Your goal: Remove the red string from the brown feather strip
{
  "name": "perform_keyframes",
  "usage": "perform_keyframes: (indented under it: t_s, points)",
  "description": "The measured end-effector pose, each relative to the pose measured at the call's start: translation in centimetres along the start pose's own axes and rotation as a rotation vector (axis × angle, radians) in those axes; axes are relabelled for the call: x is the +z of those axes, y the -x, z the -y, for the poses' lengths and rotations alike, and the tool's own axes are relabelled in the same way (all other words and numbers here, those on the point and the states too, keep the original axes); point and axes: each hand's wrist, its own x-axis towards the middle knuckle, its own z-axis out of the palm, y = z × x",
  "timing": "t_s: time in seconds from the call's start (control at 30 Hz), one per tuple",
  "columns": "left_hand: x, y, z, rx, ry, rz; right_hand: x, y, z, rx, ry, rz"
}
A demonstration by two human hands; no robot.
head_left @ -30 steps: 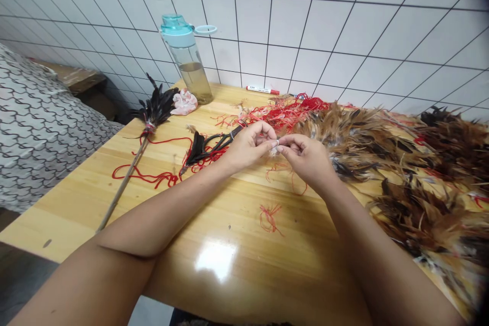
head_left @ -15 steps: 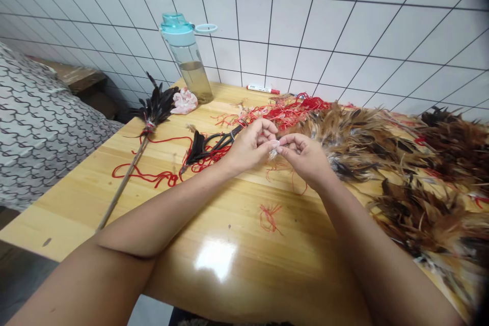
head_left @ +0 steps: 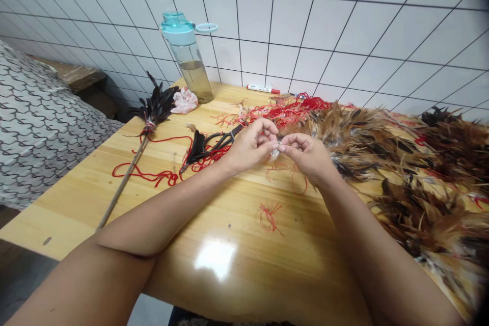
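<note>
My left hand (head_left: pixel 250 145) and my right hand (head_left: pixel 307 155) meet above the middle of the wooden table (head_left: pixel 214 260), fingertips pinched together on a small pale tuft (head_left: pixel 274 152), likely the quill ends of a few feathers. Thin red thread (head_left: pixel 294 183) trails on the table under my right hand. A big heap of brown feathers (head_left: pixel 382 147) lies just right of my hands. Left of them lie a bunch of black feathers with dark scissors (head_left: pixel 208 147) and a stick with black feathers tied at its tip (head_left: pixel 147 127).
A water bottle with a teal lid (head_left: pixel 187 58) stands at the back by the tiled wall, a pink cloth (head_left: pixel 184 101) beside it. A red-capped marker (head_left: pixel 263 89) lies along the wall. Red thread tangles (head_left: pixel 294 107) are scattered about. A patterned bed cover (head_left: pixel 38 122) is at left.
Both hands stay pinched together on the tuft, with only slight finger shifts. Nothing else has moved.
</note>
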Motion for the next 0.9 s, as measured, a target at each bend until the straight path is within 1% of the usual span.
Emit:
perform_keyframes:
  t_s: [0.13, 0.27, 0.33, 0.43, 0.57, 0.67, 0.73, 0.8, 0.9]
  points:
    - [0.1, 0.0, -0.2, -0.018, 0.018, -0.01, -0.2, 0.1, 0.3, 0.018, -0.058, 0.02]
    - [0.1, 0.0, -0.4, -0.017, 0.009, -0.02, -0.4, 0.2, 0.6, 0.075, -0.136, 0.034]
    - [0.1, 0.0, -0.5, 0.002, -0.013, -0.015, -0.4, 0.2, 0.7, 0.057, -0.128, 0.049]
    - [0.1, 0.0, -0.4, 0.017, -0.064, -0.014, -0.2, 0.2, 0.8, -0.005, -0.019, 0.051]
    - [0.1, 0.1, 0.1, 0.042, -0.164, -0.004, 0.0, 0.3, 0.8, -0.04, 0.207, -0.019]
    - [0.1, 0.1, 0.4, 0.054, -0.186, -0.021, 0.1, 0.3, 0.6, -0.067, 0.25, -0.048]
    - [0.0, 0.0, 0.6, 0.034, -0.167, -0.029, 0.1, 0.2, 0.3, -0.071, 0.185, -0.032]
    - [0.0, 0.0, 0.8, 0.014, -0.145, -0.024, 0.0, 0.0, 0.0, -0.051, 0.054, 0.008]
    - [0.1, -0.1, 0.9, -0.01, -0.116, -0.02, -0.1, -0.1, -0.4, 0.031, -0.128, 0.088]
